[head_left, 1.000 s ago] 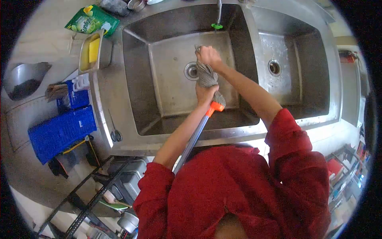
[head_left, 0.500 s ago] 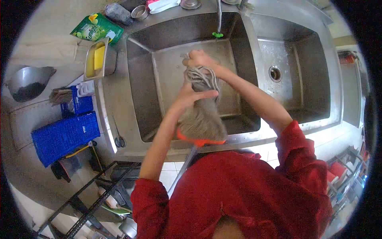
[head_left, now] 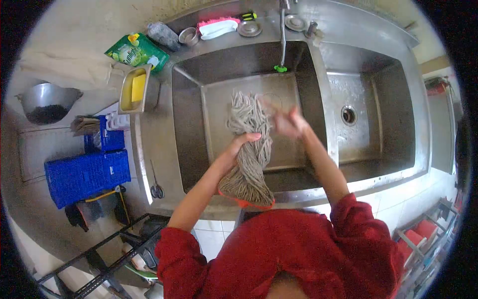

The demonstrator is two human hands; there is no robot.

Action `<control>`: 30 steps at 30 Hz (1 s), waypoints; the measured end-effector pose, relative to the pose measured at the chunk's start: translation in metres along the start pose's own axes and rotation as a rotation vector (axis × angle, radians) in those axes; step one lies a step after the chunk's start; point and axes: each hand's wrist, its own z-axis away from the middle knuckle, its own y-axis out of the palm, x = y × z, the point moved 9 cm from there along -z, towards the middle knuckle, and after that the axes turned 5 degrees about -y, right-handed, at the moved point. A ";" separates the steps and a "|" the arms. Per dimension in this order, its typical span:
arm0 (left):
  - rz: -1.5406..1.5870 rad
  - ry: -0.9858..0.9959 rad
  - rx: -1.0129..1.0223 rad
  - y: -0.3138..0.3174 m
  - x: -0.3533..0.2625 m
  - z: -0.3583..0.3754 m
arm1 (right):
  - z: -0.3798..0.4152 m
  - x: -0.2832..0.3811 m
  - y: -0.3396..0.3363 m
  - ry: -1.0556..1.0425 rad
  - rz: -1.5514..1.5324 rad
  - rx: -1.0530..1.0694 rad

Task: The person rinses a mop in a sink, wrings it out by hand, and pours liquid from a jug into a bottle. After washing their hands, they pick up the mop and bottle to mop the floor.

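Observation:
A grey string mop head with an orange clamp hangs over the front edge of the left sink basin, its strands reaching into the basin. Around the middle of the strands my left hand is closed, thumb on top. My right hand is off the mop, just to the right of the strands, its fingers apart and blurred by motion. Above the basin's far side hangs a faucet spout with a green tip.
A metal tray holding a yellow sponge, a green Sunlight pouch and scissors lie left of the basin. Behind it are a pink-and-white brush and metal lids. The right basin has a drain.
My right hand has let go of the mop strands and moved right. The strands have loosened and spread out in the basin. The view has shifted, showing more of the back ledge.

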 end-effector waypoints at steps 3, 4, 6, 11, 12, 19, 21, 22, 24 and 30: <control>-0.113 -0.013 -0.129 -0.003 -0.007 -0.002 | 0.008 -0.041 0.005 -0.063 -0.073 0.162; -0.210 -0.065 -0.238 -0.010 -0.005 -0.002 | 0.009 -0.063 -0.024 0.066 -0.033 -0.161; -0.588 -0.011 -0.421 -0.018 -0.025 0.000 | 0.012 -0.076 -0.040 0.188 -0.003 -0.478; -1.495 -0.181 -0.350 -0.067 -0.039 -0.006 | 0.002 -0.032 -0.010 0.099 -0.079 -0.637; -1.493 -0.180 -0.350 -0.063 -0.038 0.000 | 0.003 -0.026 -0.008 0.097 -0.086 -0.653; -0.273 -0.229 -0.136 -0.013 -0.011 -0.011 | -0.017 0.017 0.034 0.171 0.208 -0.485; -0.274 -0.172 -0.125 0.009 -0.023 -0.015 | -0.030 0.041 0.041 0.182 0.316 -0.296; -0.276 -0.116 -0.117 0.016 -0.029 -0.017 | -0.035 0.047 0.030 0.182 0.317 -0.301; -0.230 -0.108 -0.113 0.022 -0.028 -0.021 | -0.044 0.044 0.029 0.336 0.411 -0.140; -0.175 -0.110 -0.275 0.018 0.000 -0.036 | -0.054 0.059 0.057 0.115 0.759 -0.217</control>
